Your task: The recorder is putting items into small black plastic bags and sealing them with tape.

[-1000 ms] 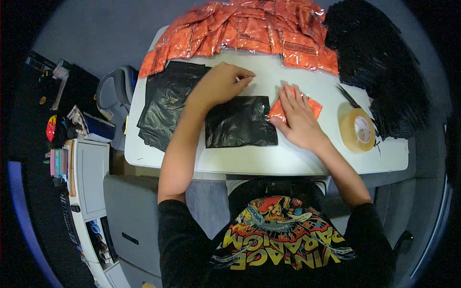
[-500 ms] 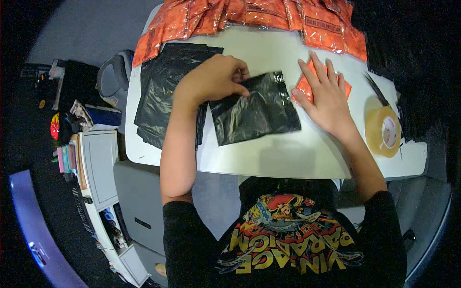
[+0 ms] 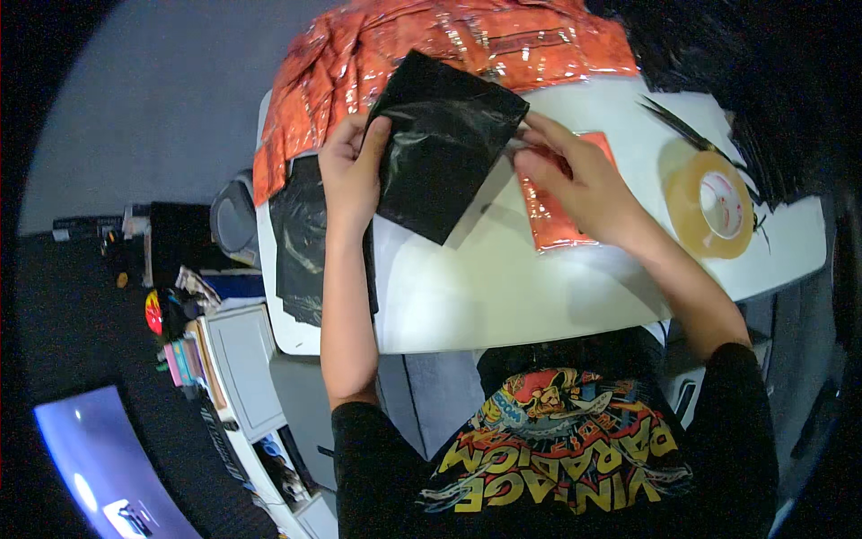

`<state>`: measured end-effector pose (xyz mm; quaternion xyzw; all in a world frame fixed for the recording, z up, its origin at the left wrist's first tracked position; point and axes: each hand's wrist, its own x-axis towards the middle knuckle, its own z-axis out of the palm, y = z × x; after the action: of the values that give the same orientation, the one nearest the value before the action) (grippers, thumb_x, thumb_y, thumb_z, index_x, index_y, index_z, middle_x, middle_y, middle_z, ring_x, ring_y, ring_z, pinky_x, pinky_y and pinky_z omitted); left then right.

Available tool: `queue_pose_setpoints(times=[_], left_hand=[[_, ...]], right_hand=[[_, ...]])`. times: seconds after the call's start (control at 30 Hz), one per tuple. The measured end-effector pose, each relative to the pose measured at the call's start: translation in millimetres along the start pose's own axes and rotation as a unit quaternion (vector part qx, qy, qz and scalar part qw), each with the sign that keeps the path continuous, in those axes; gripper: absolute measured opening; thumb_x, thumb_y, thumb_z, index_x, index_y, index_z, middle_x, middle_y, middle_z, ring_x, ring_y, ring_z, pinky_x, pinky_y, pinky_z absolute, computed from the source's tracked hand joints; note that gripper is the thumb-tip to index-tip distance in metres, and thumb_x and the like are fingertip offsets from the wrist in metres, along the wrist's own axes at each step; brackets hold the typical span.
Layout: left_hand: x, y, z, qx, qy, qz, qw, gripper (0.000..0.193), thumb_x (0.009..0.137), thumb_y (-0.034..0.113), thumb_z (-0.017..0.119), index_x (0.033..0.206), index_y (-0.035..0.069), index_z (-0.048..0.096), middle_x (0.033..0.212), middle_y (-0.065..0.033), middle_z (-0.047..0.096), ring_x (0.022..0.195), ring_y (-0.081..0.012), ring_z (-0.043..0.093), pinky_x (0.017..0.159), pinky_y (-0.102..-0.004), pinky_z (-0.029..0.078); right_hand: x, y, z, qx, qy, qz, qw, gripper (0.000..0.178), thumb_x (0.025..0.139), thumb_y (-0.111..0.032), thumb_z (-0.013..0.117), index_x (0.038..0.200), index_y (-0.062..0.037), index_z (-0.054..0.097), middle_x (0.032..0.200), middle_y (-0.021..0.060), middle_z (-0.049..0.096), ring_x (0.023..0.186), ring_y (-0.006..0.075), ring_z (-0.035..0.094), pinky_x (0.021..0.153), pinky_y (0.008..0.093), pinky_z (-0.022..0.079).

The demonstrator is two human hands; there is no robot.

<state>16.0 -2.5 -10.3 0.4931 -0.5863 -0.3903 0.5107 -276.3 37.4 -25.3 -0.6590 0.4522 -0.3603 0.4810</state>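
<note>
A black plastic bag (image 3: 447, 144) is lifted at a tilt above the white table. My left hand (image 3: 352, 172) grips its left edge, thumb on top and fingers behind. At the bag's right corner, my right hand (image 3: 582, 184) has its fingers curled around the edge; some fingertips are hidden. Under that hand lies a flat orange packet (image 3: 549, 223) in clear shiny wrap. A stack of black plastic bags (image 3: 303, 242) sits beside my left forearm, partly covered by it.
Many wrapped orange packets (image 3: 422, 40) cover the far side of the table (image 3: 467, 305). At right stand a large roll of clear tape (image 3: 687, 211) and scissors (image 3: 678, 124). Dark plastic material (image 3: 772, 157) heaps past them. A white cabinet (image 3: 247, 359) is at the left.
My left hand has raised the black bag off the table and turned it. My right hand has come off the orange packet's top to the bag's right corner. The whole view has shifted.
</note>
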Motion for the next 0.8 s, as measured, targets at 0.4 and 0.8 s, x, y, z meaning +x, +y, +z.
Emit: queue_pose_setpoints(times=[0.4, 0.8], left_hand=[[-6.0, -0.9, 5.5, 0.064, -0.112, 0.010, 0.992, 0.015, 0.102, 0.013, 0.071, 0.093, 0.002, 0.067, 0.080, 0.0030, 0.067, 0.072, -0.0021, 0.057, 0.066, -0.0199, 0.045], [-18.6, 18.5, 33.8, 0.310, -0.180, 0.140, 0.923, 0.025, 0.087, 0.004, 0.076, 0.112, 0.006, 0.078, 0.098, -0.0105, 0.068, 0.090, -0.0245, 0.065, 0.084, -0.0351, 0.053]], right_hand=[[6.7, 7.4, -5.8, 0.116, 0.059, -0.054, 0.990, 0.023, 0.094, -0.008, 0.072, 0.114, 0.0021, 0.074, 0.077, 0.0053, 0.074, 0.065, 0.0079, 0.063, 0.057, 0.0263, 0.051], [-9.5, -29.5, -31.2, -0.281, -0.136, -0.070, 0.947, 0.028, 0.082, -0.029, 0.081, 0.094, -0.0047, 0.078, 0.092, 0.0155, 0.074, 0.092, 0.0342, 0.072, 0.085, 0.0459, 0.056]])
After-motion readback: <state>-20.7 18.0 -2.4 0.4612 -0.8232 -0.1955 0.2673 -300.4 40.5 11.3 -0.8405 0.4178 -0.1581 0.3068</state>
